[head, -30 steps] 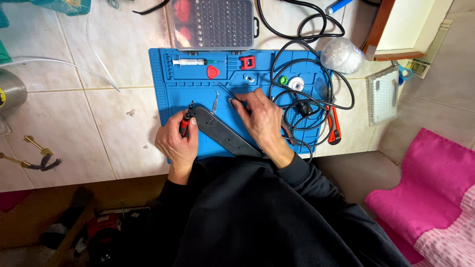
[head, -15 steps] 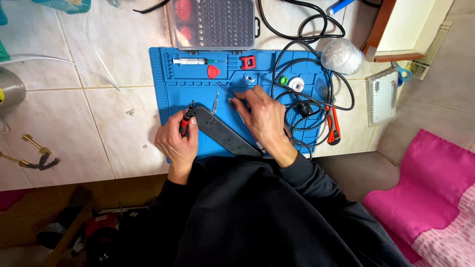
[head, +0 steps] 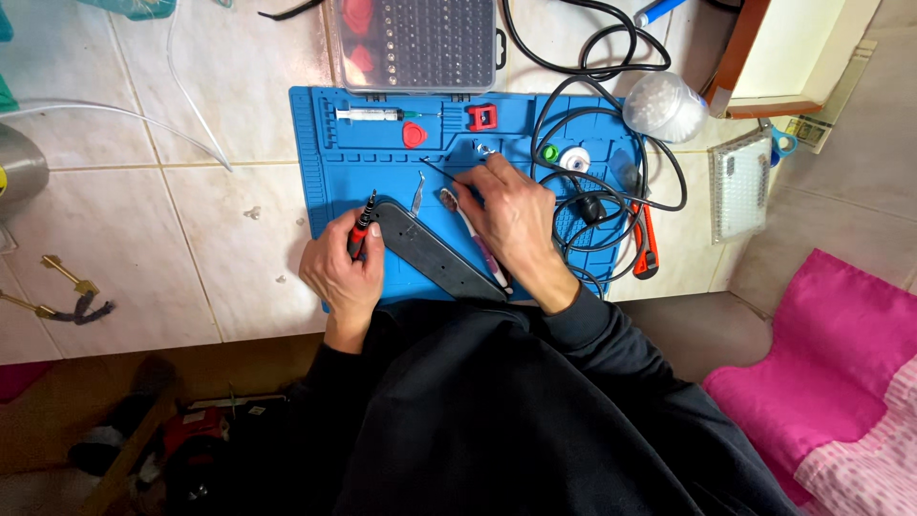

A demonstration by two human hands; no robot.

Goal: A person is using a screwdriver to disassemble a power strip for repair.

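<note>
A blue work mat (head: 334,158) lies on the tiled counter. On it rests a long black cover (head: 430,253), angled from upper left to lower right. My left hand (head: 339,272) grips a red and black screwdriver (head: 361,225), tip pointing up beside the cover's upper end. My right hand (head: 511,215) rests on the mat, its fingertips pinching a thin black probe (head: 437,172). Metal tweezers (head: 418,194) lie just left of that hand, and a pink-handled tool (head: 482,250) runs under it.
A clear case of screwdriver bits (head: 415,43) stands behind the mat. A syringe (head: 368,115), red cap (head: 414,134) and red block (head: 481,117) lie in the mat's trays. Black cables (head: 592,182), an orange utility knife (head: 646,244) and a plastic jar (head: 664,105) crowd the right side.
My right hand has shifted slightly up the mat toward the trays. My left hand and the screwdriver have stayed in place.
</note>
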